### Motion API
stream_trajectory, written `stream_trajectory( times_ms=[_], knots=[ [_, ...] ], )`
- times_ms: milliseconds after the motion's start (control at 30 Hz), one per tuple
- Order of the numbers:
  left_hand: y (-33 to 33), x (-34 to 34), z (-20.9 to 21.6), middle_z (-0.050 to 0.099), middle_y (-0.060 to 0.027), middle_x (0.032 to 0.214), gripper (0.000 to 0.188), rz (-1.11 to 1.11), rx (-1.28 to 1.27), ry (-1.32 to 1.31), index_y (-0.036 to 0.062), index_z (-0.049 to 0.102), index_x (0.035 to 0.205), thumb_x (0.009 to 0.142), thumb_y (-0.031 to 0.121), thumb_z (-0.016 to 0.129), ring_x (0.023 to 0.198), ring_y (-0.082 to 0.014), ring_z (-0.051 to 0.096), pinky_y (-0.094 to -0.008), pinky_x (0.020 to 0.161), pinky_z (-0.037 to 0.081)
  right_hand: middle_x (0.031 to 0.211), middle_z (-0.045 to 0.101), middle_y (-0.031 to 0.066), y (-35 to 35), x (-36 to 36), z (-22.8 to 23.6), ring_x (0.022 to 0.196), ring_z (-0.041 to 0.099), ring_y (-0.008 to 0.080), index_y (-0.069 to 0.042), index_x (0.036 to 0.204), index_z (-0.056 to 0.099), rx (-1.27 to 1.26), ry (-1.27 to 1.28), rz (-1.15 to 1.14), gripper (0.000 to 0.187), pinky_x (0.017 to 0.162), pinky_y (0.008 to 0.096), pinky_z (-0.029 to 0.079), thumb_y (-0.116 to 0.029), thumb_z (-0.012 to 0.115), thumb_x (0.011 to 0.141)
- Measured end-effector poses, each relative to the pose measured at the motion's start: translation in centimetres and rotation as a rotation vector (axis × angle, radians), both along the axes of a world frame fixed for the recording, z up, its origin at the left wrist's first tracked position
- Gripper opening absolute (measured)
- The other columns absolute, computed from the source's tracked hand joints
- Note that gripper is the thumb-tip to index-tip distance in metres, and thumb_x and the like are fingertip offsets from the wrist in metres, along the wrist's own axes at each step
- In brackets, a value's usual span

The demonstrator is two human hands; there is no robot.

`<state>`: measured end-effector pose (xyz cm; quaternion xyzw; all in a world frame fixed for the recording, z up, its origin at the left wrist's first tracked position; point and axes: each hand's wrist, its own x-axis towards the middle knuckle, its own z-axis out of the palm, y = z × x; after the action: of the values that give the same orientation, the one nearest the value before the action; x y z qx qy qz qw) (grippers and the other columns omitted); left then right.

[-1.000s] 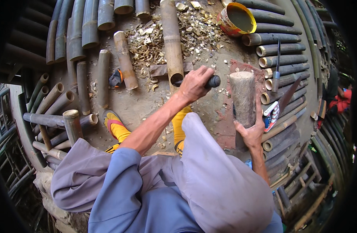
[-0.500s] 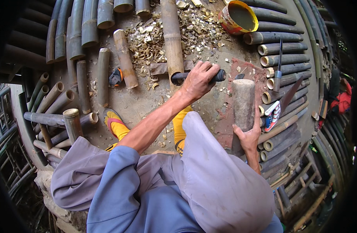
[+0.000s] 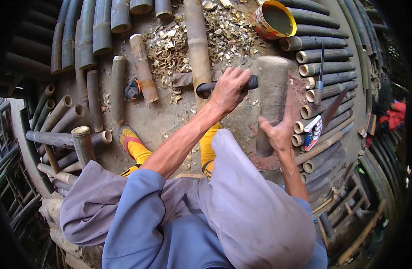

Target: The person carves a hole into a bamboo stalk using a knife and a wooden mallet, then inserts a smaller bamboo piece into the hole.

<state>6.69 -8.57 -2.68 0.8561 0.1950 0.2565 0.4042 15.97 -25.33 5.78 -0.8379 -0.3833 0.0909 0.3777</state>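
Observation:
My left hand (image 3: 230,89) is closed around the dark handle of a chisel (image 3: 252,82), which lies crosswise over a long bamboo pole (image 3: 198,42). The chisel's far end enters a dark hole in the pole's side, so its tip is hidden. My right hand (image 3: 280,131) grips a thick, worn wooden mallet (image 3: 272,85) by its narrower lower part. The broad upper part of the mallet is just right of the chisel's butt, with a small gap between them. A flat brown block (image 3: 182,79) sits by the pole, just beyond the hole.
Pale chips (image 3: 233,33) surround the pole's far part. A bucket of murky liquid (image 3: 259,22) stands far right. Bamboo pieces (image 3: 329,69) line the right, with a knife (image 3: 320,83) and a saw (image 3: 313,133) on them. A tape measure (image 3: 132,89) lies left, near a short bamboo length (image 3: 143,67).
My right hand has raised the mallet and brought it left, closer to the chisel's butt. My left hand and the chisel have barely shifted; the pole stays in place.

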Motion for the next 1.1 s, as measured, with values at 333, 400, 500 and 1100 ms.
stream_trajectory(
  times_ms=[333, 400, 500, 1100],
  knots=[
    [1.1, -2.0, 0.3, 0.053, -0.0139, 0.09, 0.051, 0.054, -0.081, -0.147, 0.0054, 0.053, 0.106, 0.06, 0.001, 0.076, 0.085, -0.0346, 0.051, -0.0428, 0.076, 0.044, 0.127, 0.05, 0.0165, 3.0, -1.6, 1.7, 0.11, 0.055, 0.0253, -0.003, 0.145, 0.025, 0.013, 0.106, 0.076, 0.09, 0.093, 0.0391, 0.048, -0.019, 0.071, 0.07],
    [1.3, -3.1, 0.1, 0.053, -0.014, 0.09, 0.052, 0.054, -0.1, -0.159, 0.0053, 0.053, 0.105, 0.059, 0.001, 0.076, 0.085, -0.0347, 0.051, -0.0424, 0.076, 0.043, 0.143, 0.041, 0.018, 3.9, -0.8, 3.2, 0.124, 0.048, 0.0271, -0.008, 0.151, 0.015, -0.186, 0.327, 0.284, 0.107, 0.102, 0.0365, 0.041, -0.012, 0.075, 0.063],
    [1.1, -5.2, 0.0, 0.055, -0.0129, 0.088, 0.051, 0.157, -0.15, -0.216, 0.0055, 0.054, 0.103, 0.057, 0.0, 0.076, 0.083, -0.0346, 0.052, -0.042, 0.074, 0.044, 0.14, 0.041, 0.0187, 4.1, -0.3, 5.9, 0.123, 0.048, 0.0288, -0.008, 0.151, 0.012, -0.057, 0.192, 0.402, 0.108, 0.103, 0.038, 0.04, -0.017, 0.074, 0.064],
    [-2.5, -4.2, 0.2, 0.055, -0.0123, 0.081, 0.043, 0.101, -0.095, -0.142, 0.0062, 0.056, 0.098, 0.058, -0.003, 0.07, 0.08, -0.0328, 0.057, -0.0417, 0.07, 0.047, 0.143, 0.036, 0.0203, 1.1, -0.5, 3.3, 0.13, 0.039, 0.0299, 0.004, 0.147, 0.02, 0.011, 0.145, -0.022, 0.1, 0.11, 0.0389, 0.028, -0.023, 0.075, 0.069]
  ],
)
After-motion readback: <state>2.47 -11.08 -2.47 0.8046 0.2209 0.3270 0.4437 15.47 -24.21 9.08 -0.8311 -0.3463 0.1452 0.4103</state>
